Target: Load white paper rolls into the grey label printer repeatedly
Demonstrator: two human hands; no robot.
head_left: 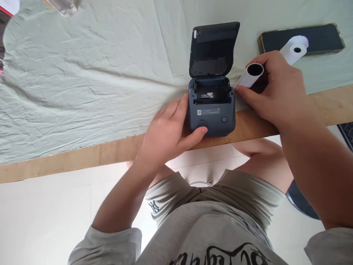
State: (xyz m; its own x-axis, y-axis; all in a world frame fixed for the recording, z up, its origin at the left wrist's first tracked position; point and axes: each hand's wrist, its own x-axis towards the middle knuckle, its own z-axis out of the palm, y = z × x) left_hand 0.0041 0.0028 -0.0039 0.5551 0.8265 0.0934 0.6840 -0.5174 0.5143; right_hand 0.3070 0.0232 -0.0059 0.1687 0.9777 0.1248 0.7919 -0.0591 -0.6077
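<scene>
A small dark blue-grey label printer (212,121) stands at the table's front edge with its lid (213,48) flipped up and its paper bay bare inside. My left hand (172,127) rests against the printer's left side, thumb on its front top and fingers along the wall. To the right of the printer, my right hand (278,86) grips a white paper roll core (250,75) with a wide dark hole, between thumb and fingers. Just behind that hand lies a second white paper roll (295,49) with a small core, partly hidden by the hand.
A phone (325,38) in a clear case lies at the back right, beneath the second roll. The pale green cloth (96,73) covers the table up to its wooden edge (110,152). A clear container (63,5) sits at the far left.
</scene>
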